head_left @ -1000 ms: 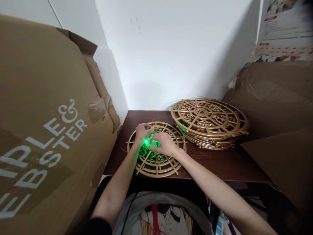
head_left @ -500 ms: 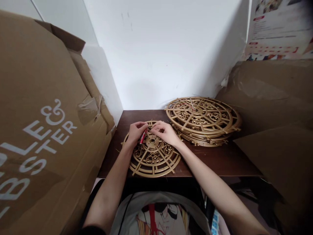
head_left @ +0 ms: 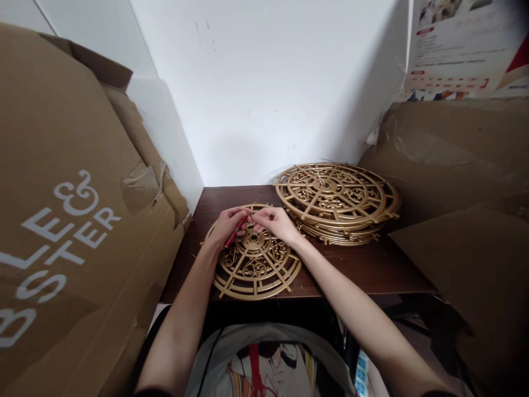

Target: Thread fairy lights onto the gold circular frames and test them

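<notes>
My left hand (head_left: 231,226) is closed around a slim red pen-like object (head_left: 236,231), which slants down and left across the fingers. My right hand (head_left: 275,221) meets it with thumb and fingertips pinched together; anything between them is too small to make out. Both hands are over the far part of a round gold openwork frame (head_left: 253,270), which has scrollwork panels and spokes and lies flat on the dark brown table (head_left: 355,273). The hands cover its upper part.
A stack of similar round gold frames (head_left: 334,207) stands at the right rear, thin wires poking out. A large cardboard box (head_left: 82,138) with white lettering rises at the left, and more cardboard (head_left: 458,165) at the right. Behind is a white wall (head_left: 264,82).
My fingertips have come closer together. The red object has shifted down and left, and more of its length shows. The whole view has moved slightly.
</notes>
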